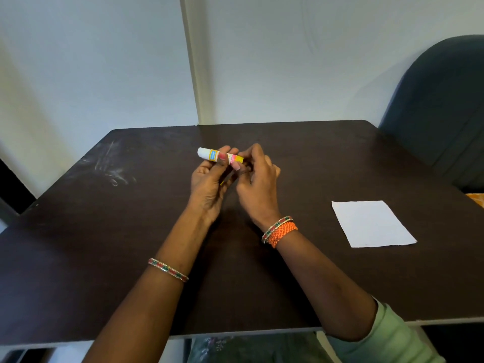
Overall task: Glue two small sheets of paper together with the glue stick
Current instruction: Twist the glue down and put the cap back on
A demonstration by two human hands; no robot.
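Two hands hold one glue stick [220, 155] up over the middle of the dark tabletop [78, 231]. Your left hand [209, 184] curls its fingers round the middle of the stick, with the white end poking out to the left. Your right hand [258, 179] pinches the yellow end. I can't tell which end is the cap, or if it is off yet.

If you pull too hard, the cap may pop off and roll away, or the stick may slip from your grip and drop. If you wind out too much glue, it may snap or smear.

The stick has a yellow, blue and pink label, but the words are too small to read.

One white paper [372, 224] lies flat at the right, well apart from your hands. Only one sheet shows; a second may lie under it. Hold it down, or it may slide when you rub.
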